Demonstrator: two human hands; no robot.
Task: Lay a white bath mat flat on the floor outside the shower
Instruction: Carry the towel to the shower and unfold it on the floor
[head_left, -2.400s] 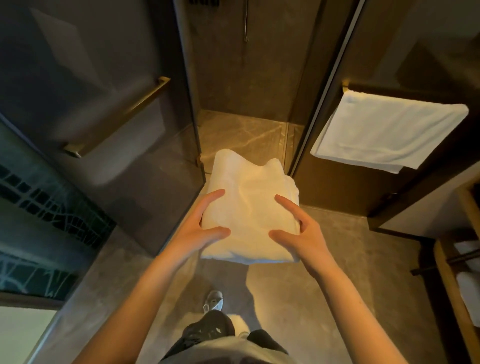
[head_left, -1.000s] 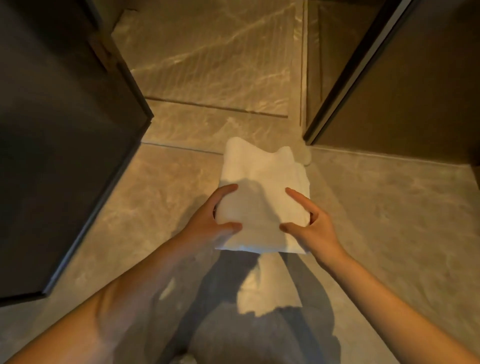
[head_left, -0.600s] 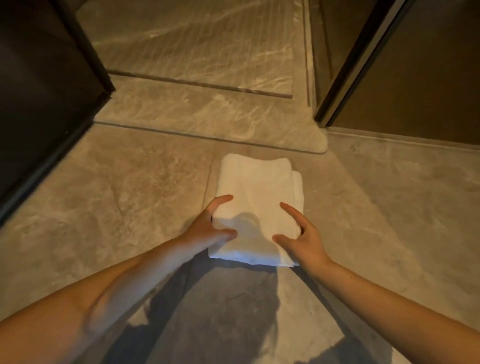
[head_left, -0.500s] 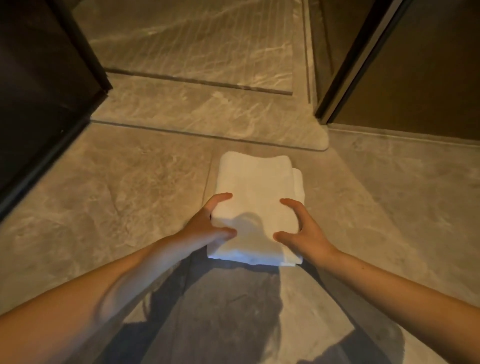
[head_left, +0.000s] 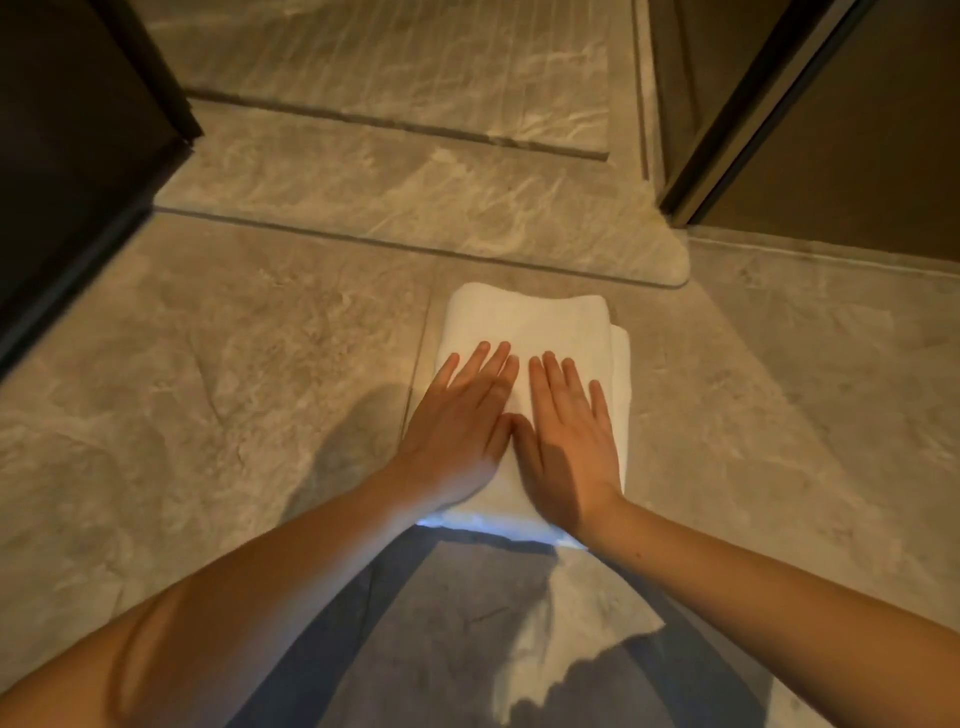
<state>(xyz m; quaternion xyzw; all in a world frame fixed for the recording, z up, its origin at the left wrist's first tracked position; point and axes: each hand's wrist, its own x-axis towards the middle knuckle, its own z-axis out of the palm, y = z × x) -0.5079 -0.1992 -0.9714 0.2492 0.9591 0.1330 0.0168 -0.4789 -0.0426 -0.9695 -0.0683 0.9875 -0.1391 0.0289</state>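
Observation:
The white bath mat (head_left: 530, 322) lies folded in a thick rectangle on the grey stone floor, just in front of the raised shower threshold (head_left: 415, 197). My left hand (head_left: 462, 421) and my right hand (head_left: 569, 431) rest flat on its near half, side by side, fingers straight and pointing away from me, thumbs nearly touching. The mat's near edge shows below my wrists.
The dark glass shower door (head_left: 78, 145) stands open at the left. A dark door frame (head_left: 737, 119) and wall rise at the right. Ribbed shower floor (head_left: 395, 67) lies beyond the threshold. Grey floor tiles (head_left: 208, 389) spread on both sides of the mat.
The folded mat came down from chest height onto the floor. Both hands let go of its sides and now lie flat on top of it.

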